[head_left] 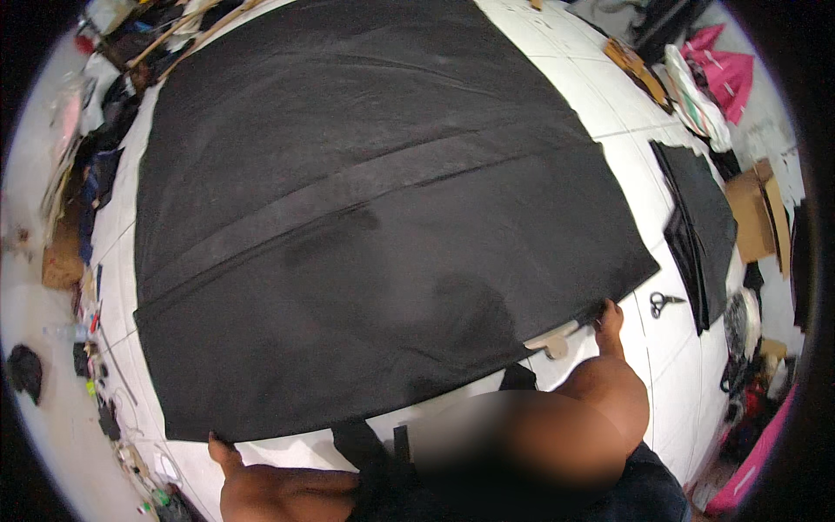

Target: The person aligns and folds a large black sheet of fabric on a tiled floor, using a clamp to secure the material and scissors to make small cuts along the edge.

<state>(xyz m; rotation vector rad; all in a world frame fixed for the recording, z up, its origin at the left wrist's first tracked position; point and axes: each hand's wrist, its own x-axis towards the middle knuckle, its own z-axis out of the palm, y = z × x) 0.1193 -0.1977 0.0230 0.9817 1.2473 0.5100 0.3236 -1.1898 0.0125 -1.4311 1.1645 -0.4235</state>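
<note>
A large black fabric sheet (391, 261) is spread over the floor in front of me, with a raised fold running across its middle. My left hand (223, 452) is closed at its near edge, close to the near left corner. My right hand (611, 324) pinches the same edge toward the right; the fingertips are partly hidden by the cloth. Between the hands, the near edge hangs over the tiles and casts a shadow. A pale flat object (553, 341) pokes out from under this edge beside my right hand; its kind is unclear.
Black-handled scissors (665, 304) lie on the white tiled floor (665, 352) right of the sheet. Beyond them are a folded black cloth (703, 222) and a cardboard box (755, 209). Clutter lines the left wall, including a brown box (63, 252). Pink material (720, 70) lies at the far right.
</note>
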